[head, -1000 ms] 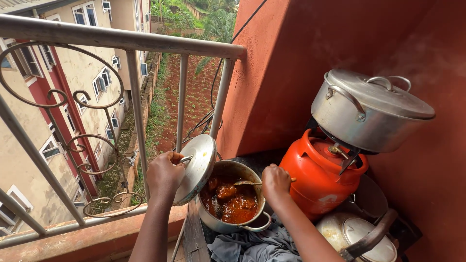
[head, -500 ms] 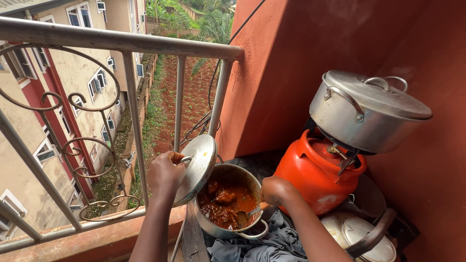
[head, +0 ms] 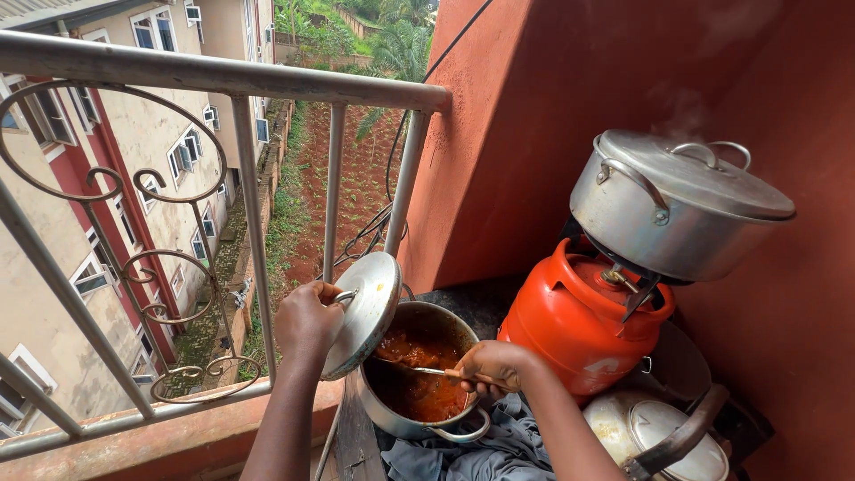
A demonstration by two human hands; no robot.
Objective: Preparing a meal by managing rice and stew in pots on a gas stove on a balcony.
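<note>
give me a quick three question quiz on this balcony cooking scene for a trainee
1. True or false: the left hand holds the lid tilted off the small pot.
2. What does the right hand hold? A spoon, B knife, C cup.
3. What does the large covered pot sit on?

Key: 1 true. 2 A, a spoon in the red stew. 3 the burner atop the orange gas cylinder.

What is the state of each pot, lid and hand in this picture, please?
Small pot: open, holds red stew.
Small lid: lifted off, tilted, held by the left hand.
Spoon: in the stew, held by the right hand.
Large pot: covered, steaming, on the burner.
Gas cylinder: upright, under the large pot.
</note>
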